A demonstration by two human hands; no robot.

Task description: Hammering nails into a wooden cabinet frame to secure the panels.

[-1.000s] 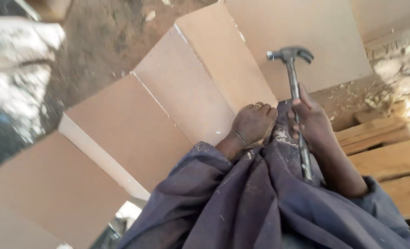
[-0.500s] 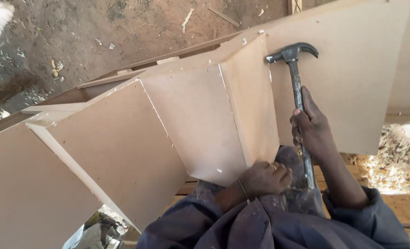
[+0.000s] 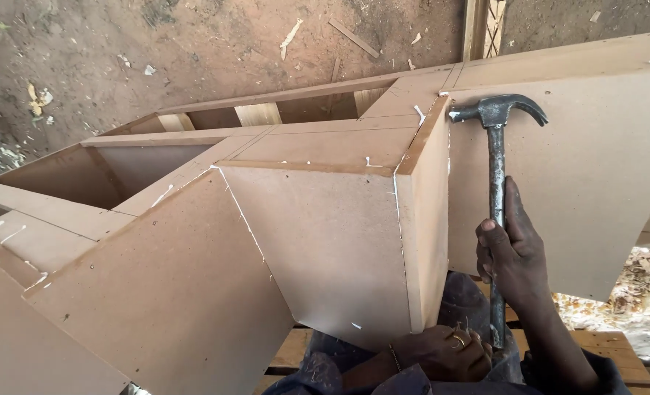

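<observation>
- The right hand point(image 3: 513, 252) is closed in a fist around the metal shaft of a claw hammer point(image 3: 496, 183), gripping it in its lower half, with the thumb lying along the handle.
- The hammer stands nearly upright; its dark head point(image 3: 499, 110) is at the top, the striking face pointing left and lying just beside the top corner edge of the fibreboard cabinet point(image 3: 332, 241), the claw curving off to the right.
- The left hand point(image 3: 445, 352) sits low in the view, under the bottom corner of the cabinet's protruding box section; its fingers are curled and a ring shows on one finger, a thin bracelet at the wrist. Whether it grips anything small cannot be told.
- The cabinet is made of plain brown fibreboard panels joined at angles, with whitish glue lines along several seams point(image 3: 396, 192).
- To the right of the hammer, a broad flat panel point(image 3: 588, 183) of the same board runs behind the handle.
- Behind the box section, open compartments of the frame point(image 3: 259, 115) show wooden strips across them.
- Below the hands, dark dusty cloth point(image 3: 465, 300) shows, and wooden planks point(image 3: 617, 344) lie beneath.
- Wood shavings point(image 3: 647, 281) are heaped at the lower right.
- Beyond the cabinet lies a bare dirt floor point(image 3: 193, 44) strewn with wood scraps.
</observation>
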